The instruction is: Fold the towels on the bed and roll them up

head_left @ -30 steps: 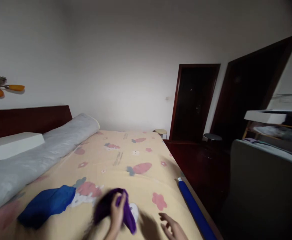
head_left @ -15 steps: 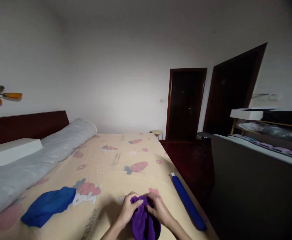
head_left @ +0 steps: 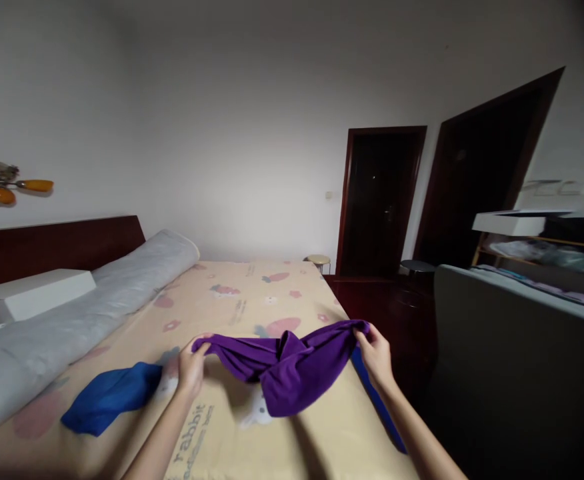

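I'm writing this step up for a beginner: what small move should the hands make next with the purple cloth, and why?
Probably ease the left hand and right hand slightly farther apart: each grips one end of the purple cloth, but its middle sags and bunches in folds, so a gentle pull may smooth it.

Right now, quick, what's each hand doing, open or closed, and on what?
Left hand: closed, holding one end of the purple cloth.
Right hand: closed, holding the cloth's other end.
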{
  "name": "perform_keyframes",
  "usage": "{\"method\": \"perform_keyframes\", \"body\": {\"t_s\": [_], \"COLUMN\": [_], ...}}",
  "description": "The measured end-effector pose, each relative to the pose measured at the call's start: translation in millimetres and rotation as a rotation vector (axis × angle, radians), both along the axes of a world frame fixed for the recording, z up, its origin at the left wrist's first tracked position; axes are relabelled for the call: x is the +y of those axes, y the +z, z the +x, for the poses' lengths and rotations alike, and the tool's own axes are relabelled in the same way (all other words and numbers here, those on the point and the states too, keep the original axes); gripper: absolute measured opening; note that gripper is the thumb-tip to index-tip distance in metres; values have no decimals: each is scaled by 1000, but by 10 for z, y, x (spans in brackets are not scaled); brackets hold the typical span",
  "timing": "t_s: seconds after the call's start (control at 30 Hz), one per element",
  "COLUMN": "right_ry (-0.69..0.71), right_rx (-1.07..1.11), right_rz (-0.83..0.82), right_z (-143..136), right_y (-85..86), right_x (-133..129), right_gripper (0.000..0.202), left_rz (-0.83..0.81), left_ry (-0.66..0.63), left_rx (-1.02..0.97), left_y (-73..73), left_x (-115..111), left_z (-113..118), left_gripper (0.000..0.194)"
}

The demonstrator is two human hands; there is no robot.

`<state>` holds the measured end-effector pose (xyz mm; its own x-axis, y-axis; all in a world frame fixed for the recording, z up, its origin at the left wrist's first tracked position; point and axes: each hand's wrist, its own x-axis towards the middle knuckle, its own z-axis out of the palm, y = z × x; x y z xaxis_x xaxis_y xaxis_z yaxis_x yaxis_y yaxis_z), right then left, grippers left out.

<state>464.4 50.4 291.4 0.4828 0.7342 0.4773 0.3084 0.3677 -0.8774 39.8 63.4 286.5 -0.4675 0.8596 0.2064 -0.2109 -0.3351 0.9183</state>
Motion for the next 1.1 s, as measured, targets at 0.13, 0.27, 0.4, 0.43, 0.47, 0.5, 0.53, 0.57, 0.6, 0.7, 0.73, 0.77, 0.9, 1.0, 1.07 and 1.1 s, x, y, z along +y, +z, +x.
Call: {"method": "perform_keyframes", "body": {"t_s": [0.13, 0.27, 0.4, 0.43, 0.47, 0.5, 0.53, 0.57, 0.6, 0.7, 0.73, 0.77, 0.9, 1.0, 1.07, 1.1], "right_ry": [17, 69, 114, 115, 111, 103, 97, 97, 109, 270, 380, 502, 521, 401, 323, 276], "right_rx": [57, 58, -9, -31, -53, -77, -103, -131, -160, -262, -310, -375, -460, -530, -597, -623], "right_rz": [-56, -119, -221, -252, -286, -321, -352, -377, -395, -390, -368, -327, -249, -287, -284, -275], "right_z": [192, 214, 220, 206, 169, 98, -16, -178, -387, -1202, -1481, -1734, -2241, -2059, -1785, -1632], "right_y": [-147, -292, -417, -453, -494, -539, -587, -637, -688, -842, -893, -944, -1174, -1401, -1526, -1558], "right_x": [83, 105, 145, 161, 175, 184, 184, 171, 141, -55, -143, -231, -436, -413, -368, -349], "right_gripper": [51, 59, 61, 60, 58, 55, 53, 51, 51, 60, 64, 68, 56, 55, 60, 62], "left_rz": [-12, -26, -58, -59, -59, -62, -64, -63, -59, -26, -14, -5, 45, 75, 82, 81], "left_ry": [72, 80, 32, 24, 13, -8, -48, -106, -174, -375, -418, -448, -455, -348, -246, -193], "left_rx": [-93, -111, -49, -16, 36, 109, 206, 314, 415, 578, 588, 588, 547, 472, 413, 381], "left_y": [122, 240, 334, 353, 369, 381, 389, 392, 390, 366, 358, 354, 419, 553, 634, 659], "left_x": [52, 58, -18, -44, -69, -94, -118, -139, -157, -194, -204, -214, -269, -292, -286, -278], "left_z": [-304, -534, -666, -664, -639, -588, -510, -404, -275, 190, 342, 476, 697, 510, 290, 174], "left_gripper": [35, 36, 43, 44, 44, 43, 41, 38, 34, 18, 15, 14, 14, 15, 13, 12]}}
